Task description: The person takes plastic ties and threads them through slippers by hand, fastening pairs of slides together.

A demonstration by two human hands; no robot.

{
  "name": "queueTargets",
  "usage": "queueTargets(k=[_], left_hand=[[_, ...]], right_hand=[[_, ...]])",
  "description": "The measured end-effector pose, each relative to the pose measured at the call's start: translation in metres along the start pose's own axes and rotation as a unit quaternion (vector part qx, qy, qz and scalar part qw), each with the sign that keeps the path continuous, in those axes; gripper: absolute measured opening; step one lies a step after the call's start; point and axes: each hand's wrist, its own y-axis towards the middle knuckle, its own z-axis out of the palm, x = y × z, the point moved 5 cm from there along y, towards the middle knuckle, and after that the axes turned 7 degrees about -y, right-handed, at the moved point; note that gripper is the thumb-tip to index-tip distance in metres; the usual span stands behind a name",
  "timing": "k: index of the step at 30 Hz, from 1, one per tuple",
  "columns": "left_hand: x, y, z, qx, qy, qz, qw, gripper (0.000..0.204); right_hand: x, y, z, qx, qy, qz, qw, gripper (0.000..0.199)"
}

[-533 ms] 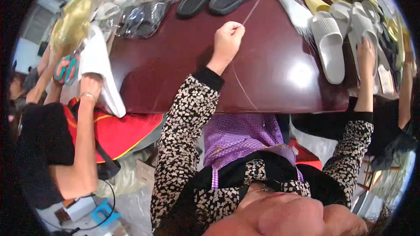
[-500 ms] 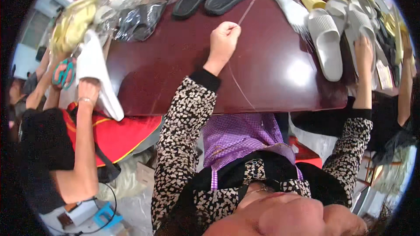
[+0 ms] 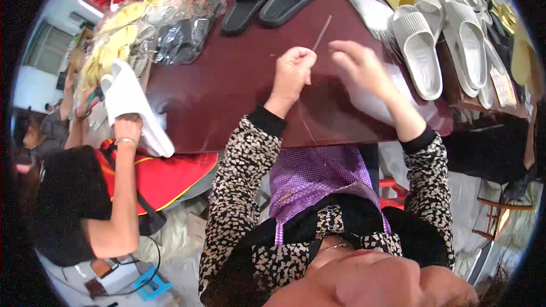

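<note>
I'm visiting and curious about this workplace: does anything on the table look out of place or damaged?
Nothing looks spilled or damaged. The grey slippers at the right lie askew, partly overlapping, whereas the dark pair sits side by side.

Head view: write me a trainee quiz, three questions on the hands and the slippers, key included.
1. Which of the person's own hands pinches the thin strip?
2. True or false: the unbagged dark slipper pair lies farther across the table than that hand.
3. Fill in: the co-worker's hand at the left holds a ____ slipper.

Key: 1. The left hand. 2. True. 3. White.
</note>
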Motion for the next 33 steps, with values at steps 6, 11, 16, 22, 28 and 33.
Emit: queueTargets(k=[6, 11, 16, 22, 28, 33], left_hand=[[-0.011, 0.004, -0.004, -0.048, -0.027, -0.051, 0.997, 0.009], [-0.011, 0.005, -0.011, -0.074, 0.002, -0.090, 0.993, 0.011], [-0.038, -0.004, -0.004, -0.056, 0.038, -0.124, 0.990, 0.012], [-0.051, -0.003, -0.014, -0.027, 0.099, -0.162, 0.981, 0.009], [-0.049, 0.007, -0.013, -0.023, 0.137, -0.161, 0.977, 0.007], [-0.049, 0.004, -0.006, -0.001, 0.143, -0.157, 0.977, 0.006]], right_hand=[[-0.018, 0.045, 0.063, 0.081, 0.293, 0.136, 0.943, 0.020], [-0.043, 0.072, 0.051, 0.076, 0.503, 0.262, 0.820, 0.019], [-0.077, 0.095, 0.033, 0.057, 0.731, 0.305, 0.608, 0.022], [-0.089, 0.099, 0.017, 0.094, 0.683, 0.313, 0.653, 0.023], [-0.093, 0.085, 0.016, 0.107, 0.672, 0.312, 0.663, 0.021], [-0.102, 0.080, 0.023, 0.083, 0.640, 0.332, 0.688, 0.020]])
